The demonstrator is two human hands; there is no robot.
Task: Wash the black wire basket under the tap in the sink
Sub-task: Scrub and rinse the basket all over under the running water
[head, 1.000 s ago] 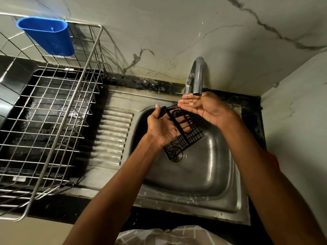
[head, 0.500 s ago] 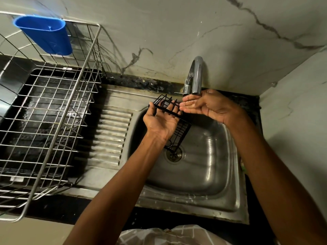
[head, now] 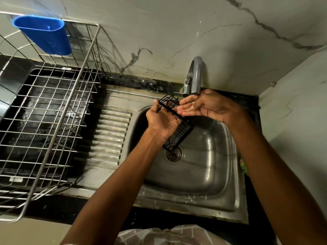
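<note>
Basket point(head: 178, 128), black wire, tilted over sink point(head: 203, 174) at drain's twelve o'clock, gripped by left hand point(head: 161, 121). Right hand point(head: 208, 106) flat, fingers straight, wet, touching rim under tap point(head: 194, 75).

Single head-worn view, steeply down (wide-angle), close over the sink point(head: 221, 200)

Dark counter point(head: 53, 211), steel sink point(head: 203, 174) set in it, wire dish rack point(head: 44, 121) on its left part

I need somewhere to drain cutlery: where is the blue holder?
In the head view's upper left, the blue holder hangs on the wire dish rack.
</note>
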